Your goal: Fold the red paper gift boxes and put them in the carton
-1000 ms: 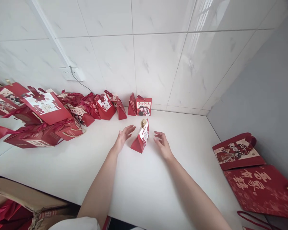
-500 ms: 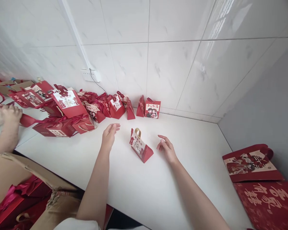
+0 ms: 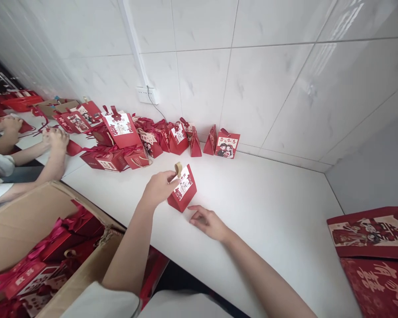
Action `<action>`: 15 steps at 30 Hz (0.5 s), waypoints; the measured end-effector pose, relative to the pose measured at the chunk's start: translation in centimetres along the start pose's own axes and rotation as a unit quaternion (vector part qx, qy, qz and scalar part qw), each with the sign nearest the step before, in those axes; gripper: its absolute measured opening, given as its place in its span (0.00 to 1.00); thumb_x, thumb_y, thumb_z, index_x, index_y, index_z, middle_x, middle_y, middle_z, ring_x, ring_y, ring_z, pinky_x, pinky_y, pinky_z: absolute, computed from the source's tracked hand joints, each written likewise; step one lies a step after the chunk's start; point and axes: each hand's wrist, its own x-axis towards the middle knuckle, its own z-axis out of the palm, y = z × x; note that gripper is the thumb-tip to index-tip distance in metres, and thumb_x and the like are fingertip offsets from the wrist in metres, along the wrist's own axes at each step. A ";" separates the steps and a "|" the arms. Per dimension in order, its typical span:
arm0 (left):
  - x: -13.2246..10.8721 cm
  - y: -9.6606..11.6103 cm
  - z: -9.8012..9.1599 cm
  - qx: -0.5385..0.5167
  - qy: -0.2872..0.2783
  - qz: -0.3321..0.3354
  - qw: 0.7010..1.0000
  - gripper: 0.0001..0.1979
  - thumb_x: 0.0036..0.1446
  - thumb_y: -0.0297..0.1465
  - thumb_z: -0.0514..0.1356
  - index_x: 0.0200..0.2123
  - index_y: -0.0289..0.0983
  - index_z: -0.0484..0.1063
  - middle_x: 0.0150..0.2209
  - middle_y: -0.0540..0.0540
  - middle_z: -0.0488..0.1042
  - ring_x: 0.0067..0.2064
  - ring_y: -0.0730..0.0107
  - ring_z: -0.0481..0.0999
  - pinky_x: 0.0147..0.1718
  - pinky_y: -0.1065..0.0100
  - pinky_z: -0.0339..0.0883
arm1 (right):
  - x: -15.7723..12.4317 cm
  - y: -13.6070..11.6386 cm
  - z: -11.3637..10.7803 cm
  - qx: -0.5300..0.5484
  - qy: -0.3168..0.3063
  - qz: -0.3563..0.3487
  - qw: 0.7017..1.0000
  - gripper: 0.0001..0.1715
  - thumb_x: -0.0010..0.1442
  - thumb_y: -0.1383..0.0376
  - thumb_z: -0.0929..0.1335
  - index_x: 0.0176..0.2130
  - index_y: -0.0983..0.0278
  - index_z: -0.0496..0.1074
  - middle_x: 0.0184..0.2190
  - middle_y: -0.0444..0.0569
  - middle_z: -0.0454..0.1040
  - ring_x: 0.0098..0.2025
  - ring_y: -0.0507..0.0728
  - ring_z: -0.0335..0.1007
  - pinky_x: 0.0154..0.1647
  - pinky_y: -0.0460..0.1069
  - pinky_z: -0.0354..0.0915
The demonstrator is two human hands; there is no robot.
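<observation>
A red triangular gift box (image 3: 188, 187) with a white printed card and a gold ribbon loop stands on the white table (image 3: 272, 207). My left hand (image 3: 159, 187) is closed on its upper left side, just below the loop; some of its fingers are hidden behind the box. Close to the box's lower right corner is my right hand (image 3: 208, 221), fingers loosely bent, thumb and forefinger apart, nothing between them. Whether the forefinger touches the box, I cannot tell.
Finished-looking red gift boxes (image 3: 119, 132) crowd the table along the tiled wall. An open cardboard carton (image 3: 86, 198) at lower left holds more red boxes. Red gift bags (image 3: 371, 234) lie at the right. Other people's hands (image 3: 58, 140) work at far left.
The gift box has been turned so its card faces the other way. My left hand has moved onto it, and my right hand has come nearer its base. The view has swung left.
</observation>
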 end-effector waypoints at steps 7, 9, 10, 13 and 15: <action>3.4 -1.0 0.7 0.084 -0.016 0.004 0.996 0.20 0.48 0.47 0.61 0.17 0.38 0.66 0.16 0.47 0.64 0.22 0.64 0.66 0.24 0.66 0.54 | -0.2 2.0 -2.8 0.037 0.088 0.055 0.994 0.22 0.63 0.49 0.63 0.47 0.61 0.70 0.35 0.47 0.75 0.39 0.55 0.71 0.45 0.52 0.65; 2.5 -1.1 0.4 0.073 -0.009 0.027 0.997 0.22 0.50 0.47 0.59 0.16 0.38 0.64 0.16 0.48 0.62 0.21 0.68 0.64 0.22 0.67 0.52 | -0.3 1.9 -2.9 0.046 0.097 0.062 0.992 0.22 0.63 0.48 0.63 0.46 0.62 0.70 0.35 0.48 0.75 0.38 0.55 0.71 0.45 0.52 0.65; 1.8 -1.2 -0.3 0.064 -0.005 0.040 0.997 0.22 0.51 0.48 0.59 0.17 0.38 0.64 0.16 0.48 0.63 0.21 0.68 0.64 0.22 0.67 0.53 | -0.4 1.8 -2.8 0.048 0.099 0.063 0.992 0.22 0.63 0.49 0.63 0.46 0.62 0.70 0.35 0.48 0.75 0.38 0.55 0.71 0.45 0.51 0.65; -1.7 -1.5 -4.4 0.038 0.026 0.064 0.997 0.22 0.52 0.50 0.57 0.21 0.37 0.70 0.21 0.48 0.70 0.25 0.69 0.67 0.24 0.69 0.57 | -0.6 1.5 -2.8 0.040 0.100 0.066 0.992 0.21 0.63 0.49 0.63 0.45 0.61 0.70 0.34 0.47 0.75 0.37 0.55 0.71 0.44 0.51 0.65; -4.9 -2.0 -8.3 0.045 0.078 0.021 0.996 0.22 0.51 0.51 0.58 0.22 0.37 0.71 0.22 0.50 0.71 0.25 0.70 0.67 0.25 0.70 0.58 | -0.8 1.5 -2.9 0.021 0.096 0.067 0.993 0.20 0.63 0.50 0.63 0.45 0.60 0.71 0.35 0.47 0.75 0.39 0.55 0.71 0.44 0.51 0.64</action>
